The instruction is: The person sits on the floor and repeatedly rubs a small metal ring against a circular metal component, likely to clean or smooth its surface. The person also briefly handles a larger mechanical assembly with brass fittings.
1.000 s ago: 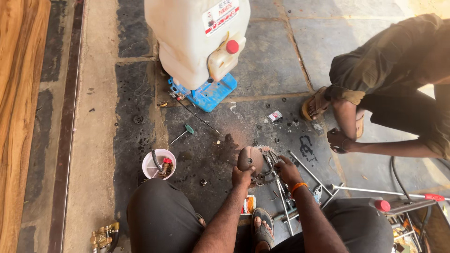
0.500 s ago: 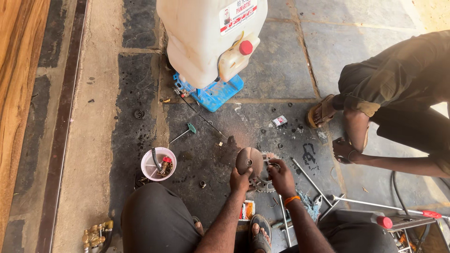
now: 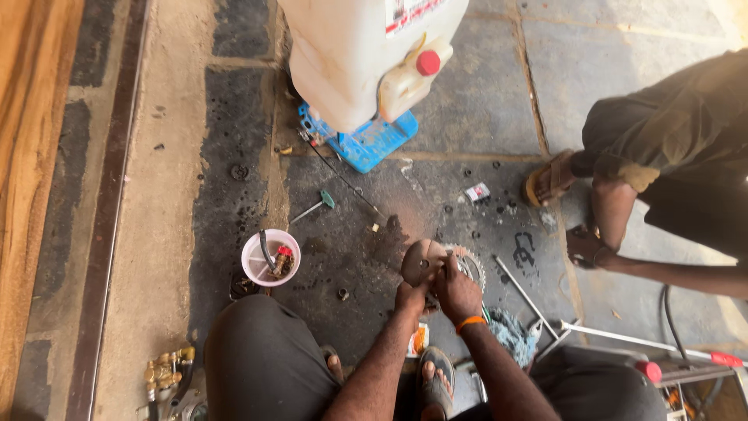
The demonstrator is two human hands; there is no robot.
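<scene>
Your left hand (image 3: pixel 411 296) grips the round brown disc (image 3: pixel 422 261) from below, while your right hand (image 3: pixel 458 292) is closed on its right edge, over the toothed sprocket (image 3: pixel 472 267) on the floor. The disc sits right of the white bowl (image 3: pixel 261 257), below the white jerrycan (image 3: pixel 366 54). Another person's hand (image 3: pixel 584 245) rests farther right.

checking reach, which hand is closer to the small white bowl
Left. The left hand, on the round metal disc, lies nearer the white bowl; the right hand sits farther beyond.
</scene>
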